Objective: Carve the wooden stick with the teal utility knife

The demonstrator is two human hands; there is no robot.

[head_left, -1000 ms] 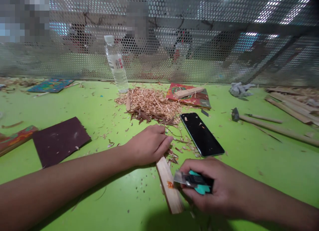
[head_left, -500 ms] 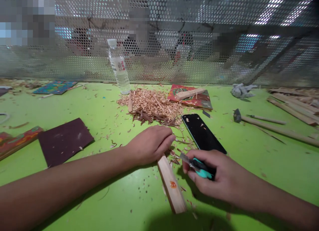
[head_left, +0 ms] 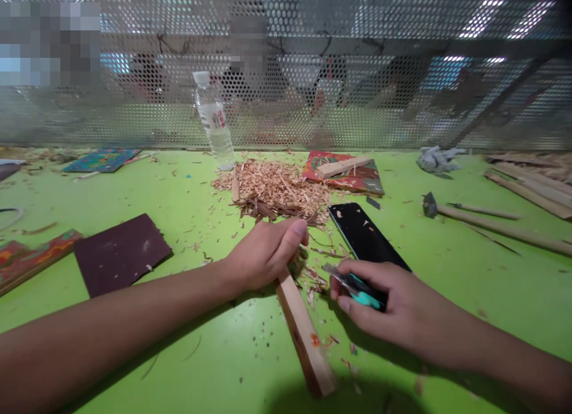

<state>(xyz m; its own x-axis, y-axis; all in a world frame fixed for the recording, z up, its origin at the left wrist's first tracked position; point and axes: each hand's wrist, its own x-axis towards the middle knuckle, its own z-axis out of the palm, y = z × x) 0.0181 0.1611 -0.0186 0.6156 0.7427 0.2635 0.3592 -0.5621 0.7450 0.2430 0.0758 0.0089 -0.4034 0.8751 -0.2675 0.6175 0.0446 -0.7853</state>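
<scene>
My left hand (head_left: 271,249) is closed around the far end of a pale wooden strip (head_left: 301,330), whose near end points toward me on the green table. The strip is tilted on its length, showing a darker side face and an orange mark on its pale face. To the right, my right hand (head_left: 379,301) grips a utility knife (head_left: 364,293) with a black and turquoise handle. Its blade points left toward the strip, apart from it. Wood shavings (head_left: 315,277) lie between the two hands.
A phone (head_left: 366,238) lies just beyond my right hand. Behind are a heap of shavings (head_left: 281,184), a water bottle (head_left: 214,122) and a painted board (head_left: 313,164). A hammer (head_left: 491,220) lies right, dark sandpaper (head_left: 123,253) left. A perforated metal screen (head_left: 286,125) borders the back.
My left hand has rolled over with the wooden strip, so the strip's darker side now shows and its near end sits slightly lower. The right hand with the knife has barely moved.
</scene>
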